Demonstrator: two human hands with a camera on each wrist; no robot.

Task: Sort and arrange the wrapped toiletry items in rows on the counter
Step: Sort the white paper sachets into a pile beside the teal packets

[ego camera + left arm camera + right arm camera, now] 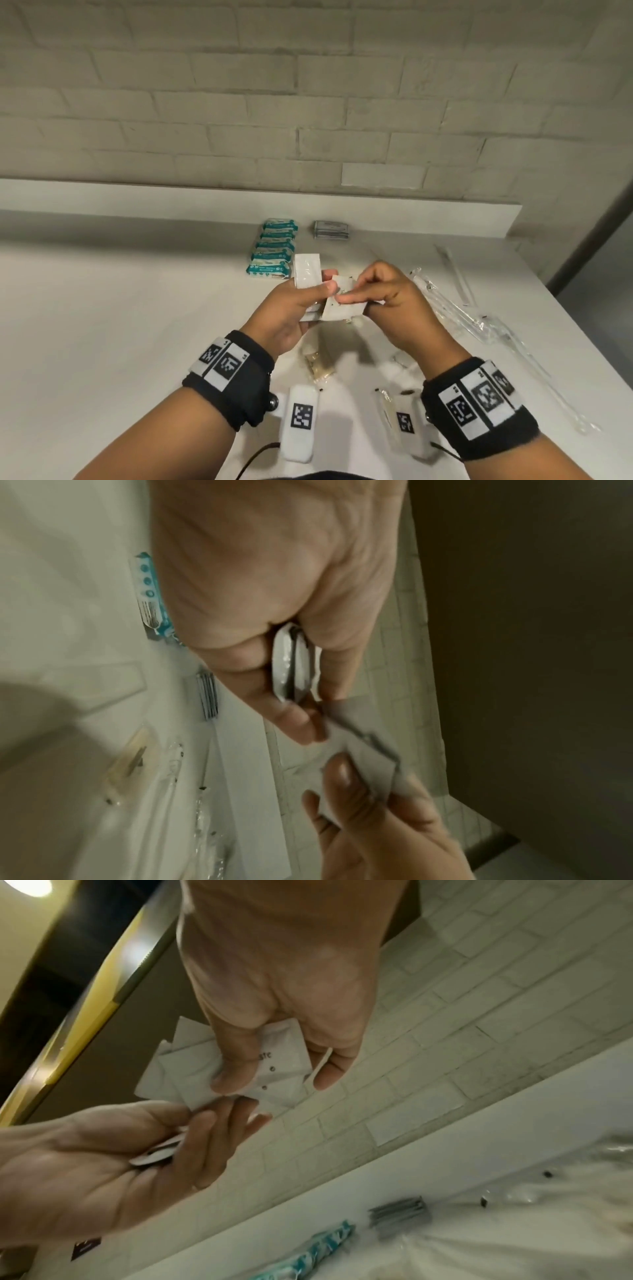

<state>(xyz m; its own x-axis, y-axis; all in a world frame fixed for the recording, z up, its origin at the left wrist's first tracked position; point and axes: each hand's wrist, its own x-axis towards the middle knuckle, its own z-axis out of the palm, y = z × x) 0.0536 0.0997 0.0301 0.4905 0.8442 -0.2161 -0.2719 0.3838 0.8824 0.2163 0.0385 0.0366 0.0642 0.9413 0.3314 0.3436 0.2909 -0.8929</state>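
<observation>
Above the middle of the white counter (137, 308) my left hand (298, 305) grips a small stack of white sachets (307, 274), seen edge-on in the left wrist view as white sachets (294, 664). My right hand (373, 294) pinches several more white sachets (344, 306) fanned out between thumb and fingers, shown as white sachets (212, 1069) in the right wrist view. The two hands meet at the sachets. A row of teal soap packs (274, 253) and a stack of grey sachets (331, 230) lie by the back ledge.
Clear-wrapped long items (472, 308) lie scattered on the right side of the counter. Small clear packets (320, 366) sit under my hands. A brick wall (308, 102) with a low ledge runs along the back. The counter's right edge (582, 298) drops off.
</observation>
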